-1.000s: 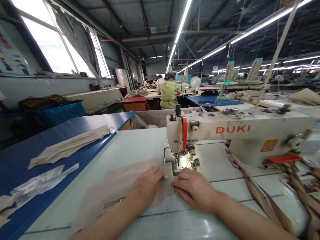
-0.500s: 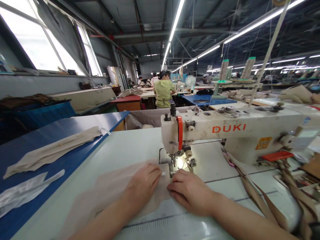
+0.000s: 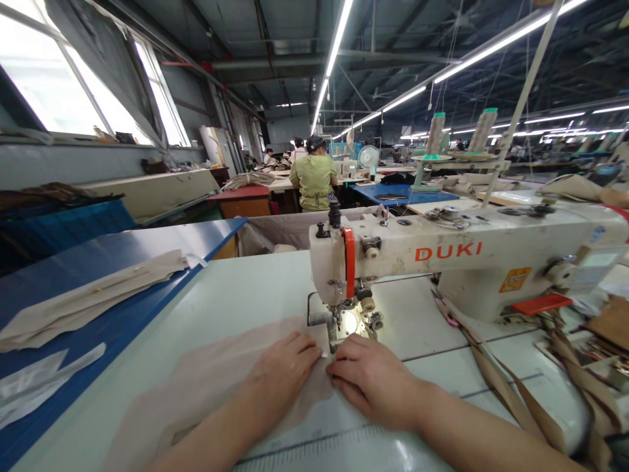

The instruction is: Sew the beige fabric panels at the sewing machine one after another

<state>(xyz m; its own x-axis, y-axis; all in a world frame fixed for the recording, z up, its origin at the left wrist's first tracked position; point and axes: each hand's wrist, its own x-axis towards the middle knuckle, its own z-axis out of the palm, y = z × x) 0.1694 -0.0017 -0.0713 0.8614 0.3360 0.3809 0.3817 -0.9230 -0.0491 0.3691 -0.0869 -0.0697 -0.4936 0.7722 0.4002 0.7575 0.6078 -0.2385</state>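
A sheer, pale beige fabric piece [image 3: 216,357] lies on the sewing table, its right edge close to the needle area of the white sewing machine [image 3: 393,249]. My left hand [image 3: 287,360] rests on that fabric with its fingers curled together near the edge. Just in front of the presser foot, my right hand [image 3: 368,377] pinches the fabric's right edge between thumb and fingers. A small white strip [image 3: 324,341] shows at the fabric's edge beside my left fingertips. The machine's lamp lights the needle plate [image 3: 350,322].
A blue table [image 3: 142,308] at the left bears folded beige fabric [image 3: 93,295] and white strips [image 3: 49,380]. Beige straps [image 3: 506,387] and scissors [image 3: 445,308] lie right of the hands. Thread cones [image 3: 435,136] stand behind the machine. A person in a green top [image 3: 314,180] works ahead.
The view has shifted slightly, so the machine appears a little further left. My left hand has come slightly nearer to me with the fabric; my right hand keeps nearly the same place.
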